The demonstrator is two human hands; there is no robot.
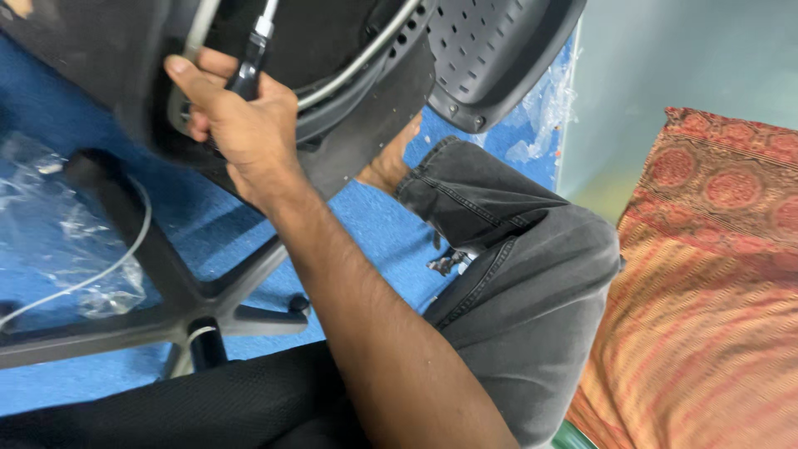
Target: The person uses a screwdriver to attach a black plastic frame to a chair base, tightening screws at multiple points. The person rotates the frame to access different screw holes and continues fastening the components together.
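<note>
My right hand point(245, 137) is closed around the black handle of a screwdriver-like tool point(250, 71). Its metal shaft points up into the underside of a black office chair seat point(357, 125) that lies tipped over in front of me. My thumb rests along a grey metal lever or bracket point(184, 75) under the seat. A curved grey cable point(366, 54) runs across the underside next to the tool. My left hand is out of view.
A black five-star chair base point(199, 299) lies on the blue floor at the lower left, beside crumpled clear plastic wrap point(58, 224). A perforated black plastic shell point(499, 50) is at the top. My bent leg in grey jeans point(532, 283) and an orange patterned cloth point(706, 291) fill the right.
</note>
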